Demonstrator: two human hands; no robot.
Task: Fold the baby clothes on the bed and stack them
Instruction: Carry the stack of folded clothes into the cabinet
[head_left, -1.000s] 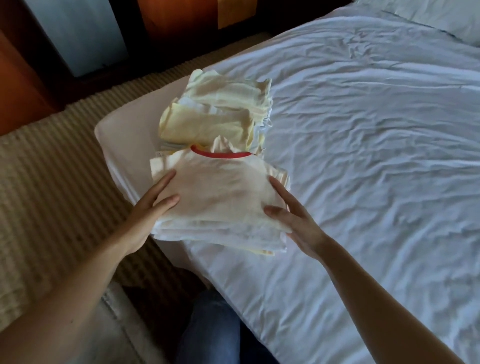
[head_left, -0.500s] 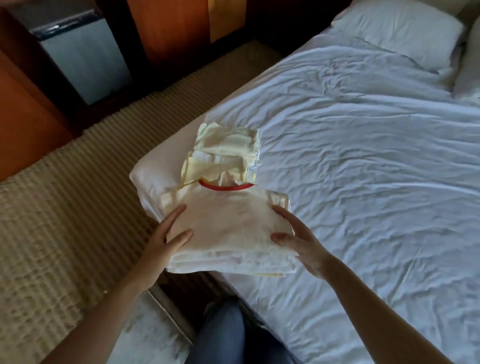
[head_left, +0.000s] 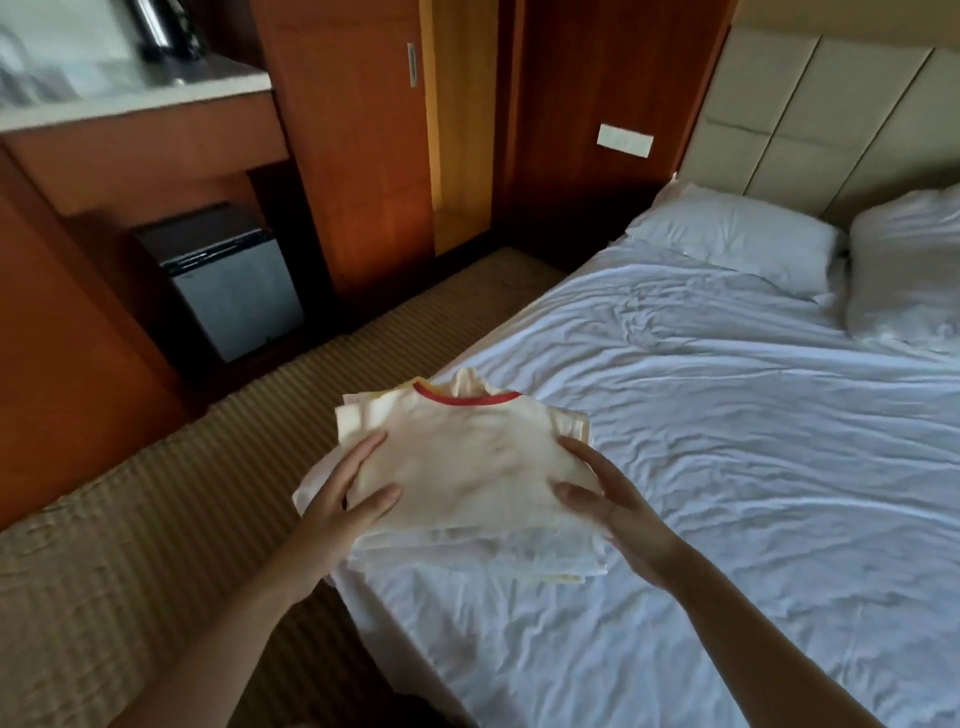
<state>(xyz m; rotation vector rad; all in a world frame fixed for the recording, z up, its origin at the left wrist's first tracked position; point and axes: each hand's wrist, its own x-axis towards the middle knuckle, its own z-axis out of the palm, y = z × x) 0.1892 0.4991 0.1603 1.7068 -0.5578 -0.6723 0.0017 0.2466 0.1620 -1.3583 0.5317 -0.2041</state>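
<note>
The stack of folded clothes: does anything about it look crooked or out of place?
Slightly. The stack of folded clothes, held by the left hand and right hand at the bed corner, is uneven: lower layers stick out past the red-collared top garment.

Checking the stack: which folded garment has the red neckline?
The top garment; the rest of the stack beneath shows only plain pale edges, no red.

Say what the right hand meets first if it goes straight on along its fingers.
The folded stack: the right hand holds it now and would probably slide across toward the red collar.
</note>
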